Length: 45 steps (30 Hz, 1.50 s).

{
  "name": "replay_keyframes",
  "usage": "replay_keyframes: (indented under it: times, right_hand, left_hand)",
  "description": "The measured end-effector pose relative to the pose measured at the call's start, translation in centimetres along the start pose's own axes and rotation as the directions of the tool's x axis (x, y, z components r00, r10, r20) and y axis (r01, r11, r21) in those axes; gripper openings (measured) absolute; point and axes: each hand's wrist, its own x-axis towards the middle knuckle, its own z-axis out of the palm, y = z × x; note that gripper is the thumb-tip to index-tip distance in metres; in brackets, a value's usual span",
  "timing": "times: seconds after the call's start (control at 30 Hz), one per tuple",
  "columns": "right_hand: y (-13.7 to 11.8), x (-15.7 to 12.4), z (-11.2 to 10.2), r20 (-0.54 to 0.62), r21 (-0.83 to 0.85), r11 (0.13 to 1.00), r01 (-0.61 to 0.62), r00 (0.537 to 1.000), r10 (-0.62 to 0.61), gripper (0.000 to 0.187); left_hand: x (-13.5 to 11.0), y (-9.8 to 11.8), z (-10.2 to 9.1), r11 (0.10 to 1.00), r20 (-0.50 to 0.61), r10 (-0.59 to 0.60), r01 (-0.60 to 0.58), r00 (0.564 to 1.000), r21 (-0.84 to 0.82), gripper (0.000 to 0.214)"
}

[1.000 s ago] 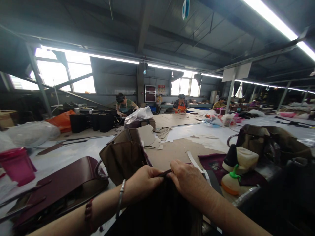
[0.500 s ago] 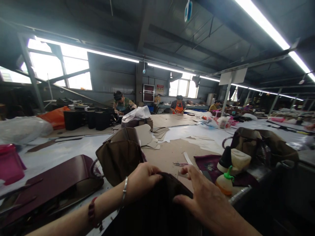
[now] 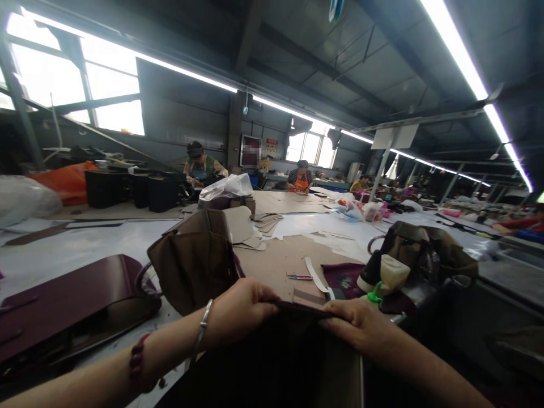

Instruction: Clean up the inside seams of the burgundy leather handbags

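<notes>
A dark bag piece hangs close in front of me, its upper edge stretched between my two hands. My left hand, with a silver bangle and red beads on the wrist, pinches that edge from the left. Thumb and fingers of my right hand close on the same edge farther right. Just beyond it lie thread snips and a pale curved strip on brown board. An olive-brown bag lining stands past my left hand. The lower part of the held piece is too dark to make out.
A maroon bag lies at the left. To the right are a bottle with a green nozzle, a cream container, maroon material and another brown bag. Co-workers sit across the table.
My right hand has gone from spread fingers to gripping the dark edge, which now runs straighter between both hands. My left hand keeps its pinch. The view has shifted and tilted slightly.
</notes>
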Motion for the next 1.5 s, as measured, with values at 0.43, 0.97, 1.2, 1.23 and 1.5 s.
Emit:
replay_keyframes:
  times: [0.43, 0.97, 1.2, 1.23, 1.5]
  right_hand:
    - [2.0, 7.8, -0.2, -0.138, -0.054, 0.998, 0.030, 0.990, -0.037, 0.023]
    - [-2.8, 6.6, 0.5, -0.079, -0.826, 0.497, 0.265, 0.819, -0.568, 0.007]
    - [-3.6, 6.7, 1.7, -0.195, -0.796, 0.583, 0.163, 0.843, -0.501, 0.005]
    - [-3.8, 6.7, 1.9, -0.204, -0.788, 0.596, 0.153, 0.849, -0.488, 0.005]
    - [-5.4, 5.9, 2.8, -0.146, -0.653, 0.732, 0.195, 0.916, -0.374, 0.011]
  left_hand:
    - [1.7, 0.0, -1.4, 0.965, -0.288, -0.086, 0.151, 0.954, 0.214, 0.028]
    - [1.7, -2.2, -1.9, 0.981, -0.369, -0.080, 0.138, 0.926, 0.134, 0.025]
    - [0.0, -0.3, -2.8, 0.943, -0.406, -0.037, 0.166, 0.913, 0.287, 0.020]
    - [-0.2, -0.1, -2.9, 0.936, -0.409, -0.039, 0.176, 0.912, 0.304, 0.020]
    - [-1.4, 0.1, -3.0, 0.937, -0.405, -0.042, 0.177, 0.913, 0.302, 0.025]
